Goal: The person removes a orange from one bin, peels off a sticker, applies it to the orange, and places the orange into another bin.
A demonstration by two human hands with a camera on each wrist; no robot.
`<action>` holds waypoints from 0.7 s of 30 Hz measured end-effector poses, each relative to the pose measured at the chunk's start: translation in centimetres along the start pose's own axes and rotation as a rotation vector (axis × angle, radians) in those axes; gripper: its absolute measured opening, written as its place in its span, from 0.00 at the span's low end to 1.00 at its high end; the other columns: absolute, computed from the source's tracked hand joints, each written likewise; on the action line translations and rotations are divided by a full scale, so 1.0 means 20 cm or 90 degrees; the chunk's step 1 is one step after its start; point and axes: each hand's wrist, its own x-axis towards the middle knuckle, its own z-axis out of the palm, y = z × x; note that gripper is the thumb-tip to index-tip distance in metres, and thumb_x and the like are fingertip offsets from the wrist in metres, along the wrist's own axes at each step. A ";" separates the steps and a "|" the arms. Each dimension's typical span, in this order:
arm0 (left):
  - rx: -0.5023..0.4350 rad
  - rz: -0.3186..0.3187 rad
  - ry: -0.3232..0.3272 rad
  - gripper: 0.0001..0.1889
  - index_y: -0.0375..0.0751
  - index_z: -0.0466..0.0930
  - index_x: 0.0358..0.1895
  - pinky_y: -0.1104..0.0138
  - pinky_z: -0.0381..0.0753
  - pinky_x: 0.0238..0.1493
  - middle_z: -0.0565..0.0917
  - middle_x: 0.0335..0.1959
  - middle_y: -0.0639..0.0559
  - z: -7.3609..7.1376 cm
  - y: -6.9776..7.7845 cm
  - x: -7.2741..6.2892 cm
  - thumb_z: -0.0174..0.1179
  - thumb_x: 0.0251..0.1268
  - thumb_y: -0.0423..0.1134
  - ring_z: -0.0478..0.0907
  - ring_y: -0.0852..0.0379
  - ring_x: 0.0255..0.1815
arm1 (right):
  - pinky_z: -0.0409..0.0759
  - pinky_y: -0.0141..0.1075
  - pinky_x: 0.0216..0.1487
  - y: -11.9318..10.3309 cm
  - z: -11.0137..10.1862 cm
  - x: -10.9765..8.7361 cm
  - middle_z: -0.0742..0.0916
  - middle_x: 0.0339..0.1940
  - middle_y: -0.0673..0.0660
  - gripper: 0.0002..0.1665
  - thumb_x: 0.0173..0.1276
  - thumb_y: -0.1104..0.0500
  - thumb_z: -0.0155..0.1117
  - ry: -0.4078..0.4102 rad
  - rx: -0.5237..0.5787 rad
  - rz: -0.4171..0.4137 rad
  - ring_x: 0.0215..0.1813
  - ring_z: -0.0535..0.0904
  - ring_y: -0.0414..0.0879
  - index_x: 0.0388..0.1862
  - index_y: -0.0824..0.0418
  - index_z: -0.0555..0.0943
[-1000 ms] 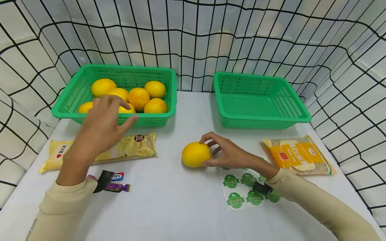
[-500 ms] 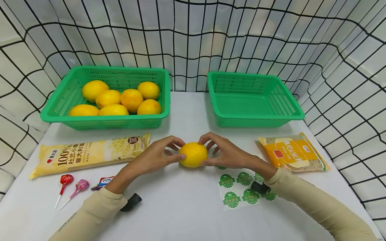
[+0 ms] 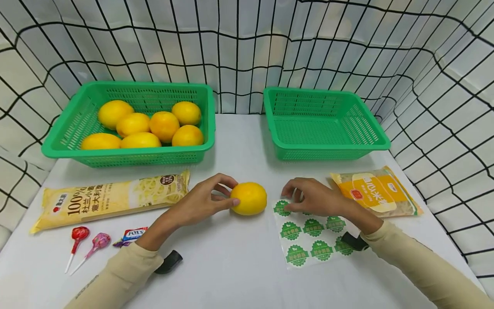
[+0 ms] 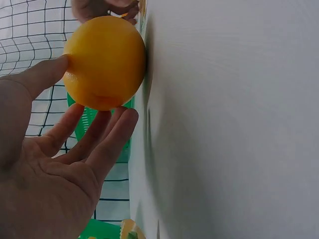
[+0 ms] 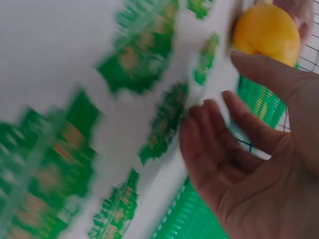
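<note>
A yellow lemon (image 3: 250, 198) lies on the white table in the middle of the head view. My left hand (image 3: 206, 198) holds it from the left, thumb in front and fingers behind; the left wrist view shows its thumb and fingertips against the lemon's (image 4: 105, 62) skin. To the right, my right hand (image 3: 314, 196) hovers with bent fingers over the upper part of a sheet of round green stickers (image 3: 313, 227). In the right wrist view that hand (image 5: 244, 144) holds nothing between thumb and fingers, its fingertips close over the stickers.
A green basket (image 3: 127, 153) with several lemons stands at back left, an empty green basket (image 3: 328, 153) at back right. A long noodle packet (image 3: 112, 199), two lollipops (image 3: 80, 233) and wrapped candies (image 3: 133, 234) lie left. An orange-labelled bag (image 3: 378, 192) lies right. Black netting surrounds the table.
My left hand came down from above the left basket to the lemon and now holds it. My right hand let go of the lemon and moved right over the sticker sheet.
</note>
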 end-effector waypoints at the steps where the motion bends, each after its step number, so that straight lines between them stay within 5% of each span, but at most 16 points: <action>1: 0.001 0.002 0.000 0.23 0.44 0.77 0.65 0.58 0.85 0.63 0.80 0.64 0.46 0.00 0.00 0.00 0.72 0.71 0.42 0.82 0.49 0.60 | 0.84 0.35 0.47 0.00 0.01 -0.01 0.87 0.45 0.51 0.18 0.68 0.54 0.80 0.000 -0.021 0.009 0.42 0.81 0.43 0.50 0.59 0.85; 8: 0.005 0.008 -0.004 0.23 0.44 0.76 0.64 0.57 0.84 0.64 0.80 0.64 0.47 0.00 0.02 0.01 0.73 0.71 0.43 0.82 0.49 0.59 | 0.81 0.38 0.48 -0.01 0.04 -0.02 0.83 0.41 0.51 0.20 0.63 0.50 0.83 0.029 -0.096 0.076 0.42 0.77 0.44 0.45 0.59 0.84; 21: 0.006 0.007 -0.007 0.24 0.43 0.76 0.65 0.56 0.84 0.64 0.80 0.64 0.46 0.01 0.01 0.00 0.72 0.71 0.42 0.81 0.49 0.59 | 0.80 0.38 0.49 -0.01 0.07 0.00 0.83 0.40 0.51 0.18 0.64 0.55 0.82 0.009 -0.035 0.110 0.43 0.77 0.45 0.43 0.58 0.81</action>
